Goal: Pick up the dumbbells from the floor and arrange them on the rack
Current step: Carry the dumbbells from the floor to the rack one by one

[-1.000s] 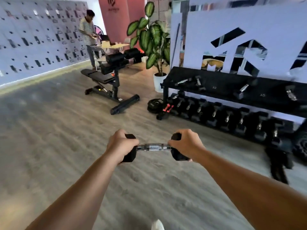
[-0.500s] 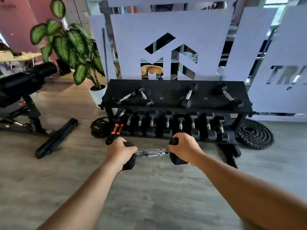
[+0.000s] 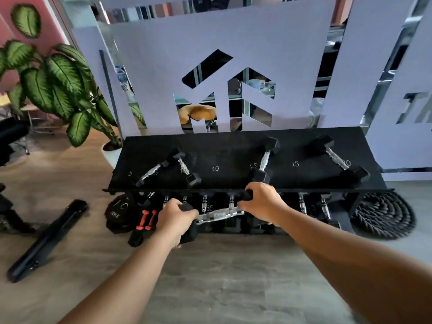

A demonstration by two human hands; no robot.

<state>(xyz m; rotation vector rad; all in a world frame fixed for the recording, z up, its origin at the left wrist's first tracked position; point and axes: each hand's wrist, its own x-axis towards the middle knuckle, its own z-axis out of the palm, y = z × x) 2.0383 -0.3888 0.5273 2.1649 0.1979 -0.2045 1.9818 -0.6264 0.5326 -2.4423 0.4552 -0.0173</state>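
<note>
Left hand [image 3: 175, 216] and right hand [image 3: 263, 202] each curl around one black head of a chrome-handled dumbbell [image 3: 218, 215], held level before the rack [image 3: 233, 183].

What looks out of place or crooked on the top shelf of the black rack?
On the black rack's top shelf, four black hex dumbbells with chrome handles lie at mixed angles across the chalked numbers; the two leftmost touch in a V.
</note>
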